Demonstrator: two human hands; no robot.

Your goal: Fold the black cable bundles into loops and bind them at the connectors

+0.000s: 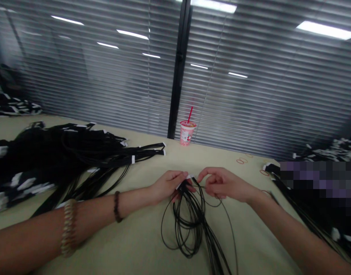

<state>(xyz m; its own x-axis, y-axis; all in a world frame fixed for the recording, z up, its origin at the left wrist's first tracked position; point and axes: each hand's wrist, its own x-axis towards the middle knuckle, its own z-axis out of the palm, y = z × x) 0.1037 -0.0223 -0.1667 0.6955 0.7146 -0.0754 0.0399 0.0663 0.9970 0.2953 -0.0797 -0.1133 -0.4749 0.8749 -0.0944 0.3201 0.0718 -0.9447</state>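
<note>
A looped bundle of thin black cables (pixel 192 225) is gripped at its top end by my left hand (pixel 169 185), with the thumb pressed over it. White tips (pixel 189 177) show at that end, beside the thumb. Just right of the bundle, my right hand (pixel 225 183) has its fingers curled, the index finger pointing toward the cable ends. A single thin cable (pixel 231 225) passes at the right hand's fingers and hangs down apart from the rest; the exact pinch is partly hidden. The loops of the bundle droop toward the table's near side.
A heap of black cables with white tags (pixel 78 145) covers the left of the table (pixel 129 244). More cables (pixel 295 214) lie at the right. Rubber bands (pixel 240 161) lie beyond my right hand. A pink cup with a red straw (pixel 187 134) stands by the window blinds (pixel 250 107).
</note>
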